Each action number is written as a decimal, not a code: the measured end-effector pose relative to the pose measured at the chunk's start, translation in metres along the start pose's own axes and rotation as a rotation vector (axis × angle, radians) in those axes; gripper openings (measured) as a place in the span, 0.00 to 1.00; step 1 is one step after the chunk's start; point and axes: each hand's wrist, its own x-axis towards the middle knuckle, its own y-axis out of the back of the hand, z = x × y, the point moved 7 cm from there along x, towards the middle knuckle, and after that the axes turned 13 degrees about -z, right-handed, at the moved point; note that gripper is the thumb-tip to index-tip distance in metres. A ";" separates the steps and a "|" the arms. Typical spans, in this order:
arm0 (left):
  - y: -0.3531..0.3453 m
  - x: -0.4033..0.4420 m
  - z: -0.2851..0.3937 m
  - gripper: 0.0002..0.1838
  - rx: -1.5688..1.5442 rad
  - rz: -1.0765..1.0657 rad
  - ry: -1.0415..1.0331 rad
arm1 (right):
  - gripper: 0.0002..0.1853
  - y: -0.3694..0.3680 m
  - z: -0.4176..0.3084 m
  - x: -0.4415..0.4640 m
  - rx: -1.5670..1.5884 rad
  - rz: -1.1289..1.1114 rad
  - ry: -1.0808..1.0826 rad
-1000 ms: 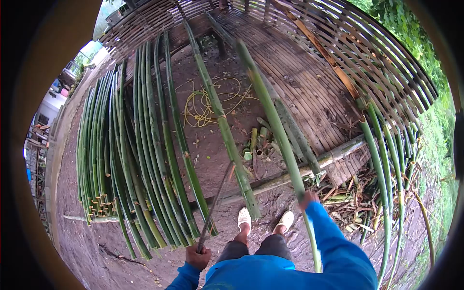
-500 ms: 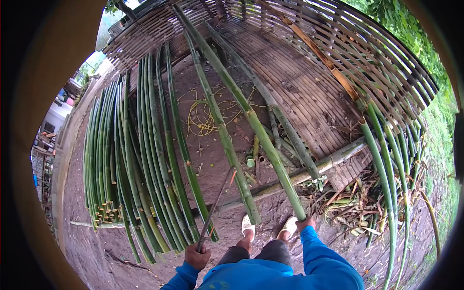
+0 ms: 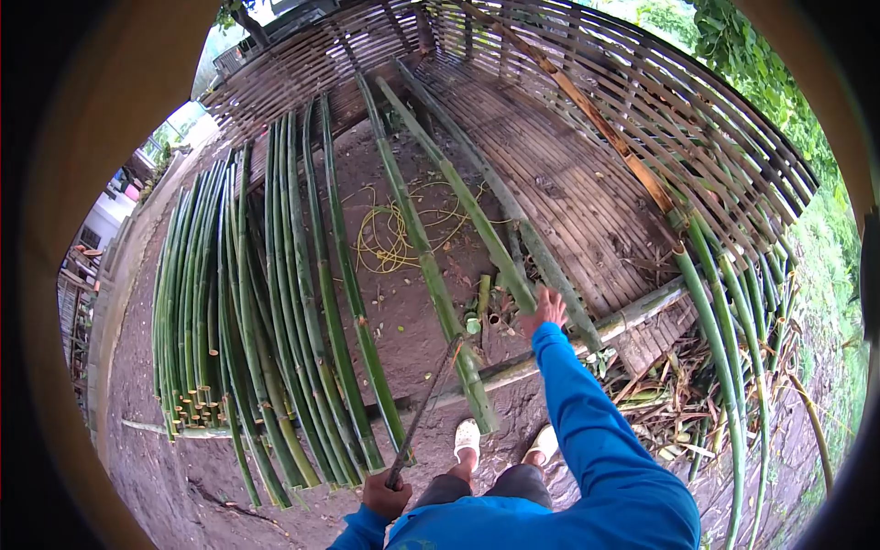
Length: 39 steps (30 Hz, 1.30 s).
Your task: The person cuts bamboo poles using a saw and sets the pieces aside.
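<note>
My left hand (image 3: 387, 495) is closed round the handle of what looks like a machete (image 3: 426, 403), its long dark blade pointing forward and up. My right hand (image 3: 544, 312) reaches out at the near end of a green bamboo pole (image 3: 481, 220), fingers stretched and apart; the palm's contact with the pole is partly hidden. Just left of it, another bamboo pole (image 3: 423, 247) lies across a support log (image 3: 632, 313). A greyer pole (image 3: 513, 213) lies to the right.
Several green bamboo poles (image 3: 275, 302) lie side by side at left. A slatted bamboo platform (image 3: 550, 174) with a slatted fence stands ahead. Yellow cord (image 3: 390, 240) lies on the muddy ground. Bamboo scraps (image 3: 683, 403) and leaning poles (image 3: 724, 321) are at right.
My right arm has stretched forward, and the bamboo pole has slid away from me and dropped lower. My right fingers, earlier wrapped round its end, are now spread. The machete remains in my left hand.
</note>
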 end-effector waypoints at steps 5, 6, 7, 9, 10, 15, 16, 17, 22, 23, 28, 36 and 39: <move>0.002 -0.001 0.003 0.13 0.019 -0.003 -0.032 | 0.53 0.040 0.063 -0.105 0.003 0.025 0.064; 0.001 0.003 0.003 0.14 -0.001 -0.023 -0.042 | 0.56 0.035 0.098 -0.138 -0.028 -0.027 -0.078; -0.002 0.007 0.003 0.14 -0.022 -0.044 -0.051 | 0.59 0.036 0.126 -0.177 -0.091 -0.038 -0.115; -0.010 0.016 0.003 0.13 -0.006 -0.054 -0.071 | 0.60 0.039 0.175 -0.244 -0.262 -0.080 -0.149; -0.014 0.022 0.008 0.13 0.002 -0.080 -0.096 | 0.61 0.041 0.197 -0.269 -0.323 -0.098 -0.171; -0.039 0.070 0.043 0.11 0.116 -0.200 -0.221 | 0.42 0.005 0.331 -0.288 -0.123 -0.464 -0.576; -0.046 0.078 0.051 0.11 0.135 -0.221 -0.238 | 0.38 -0.001 0.327 -0.281 -0.106 -0.497 -0.500; -0.052 0.089 0.052 0.11 0.173 -0.203 -0.272 | 0.35 -0.010 0.319 -0.271 -0.088 -0.529 -0.421; -0.073 0.111 0.078 0.11 0.218 -0.272 -0.252 | 0.30 -0.002 0.216 -0.189 0.292 -0.359 -0.124; -0.073 0.110 0.080 0.11 0.207 -0.265 -0.269 | 0.31 -0.007 0.213 -0.178 0.267 -0.327 -0.178; -0.063 0.092 0.076 0.11 0.216 -0.230 -0.332 | 0.34 0.005 0.184 -0.203 -0.162 -0.288 -0.196; -0.059 0.062 0.092 0.10 0.330 -0.260 -0.392 | 0.27 -0.015 0.246 -0.158 -0.072 -0.030 -0.039; -0.074 0.067 0.114 0.11 0.210 -0.559 -0.331 | 0.19 0.003 0.251 -0.137 -0.065 -0.258 -0.178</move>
